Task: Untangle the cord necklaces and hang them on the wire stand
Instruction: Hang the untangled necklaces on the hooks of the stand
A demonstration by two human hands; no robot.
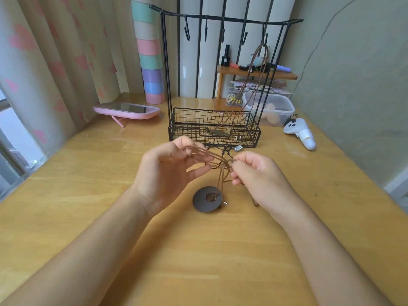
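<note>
A pale wooden surface [66,195] stands in daylight from a window [8,133] at left, beside cream curtains [55,51] with pink hearts; a cracked grey-green wall [364,74] rises at right.

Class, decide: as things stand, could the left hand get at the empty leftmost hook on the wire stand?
Probably yes. Nothing stands between the left hand and that hook; the hung necklace is far to the right. But the hand grips tangled cords.
</note>
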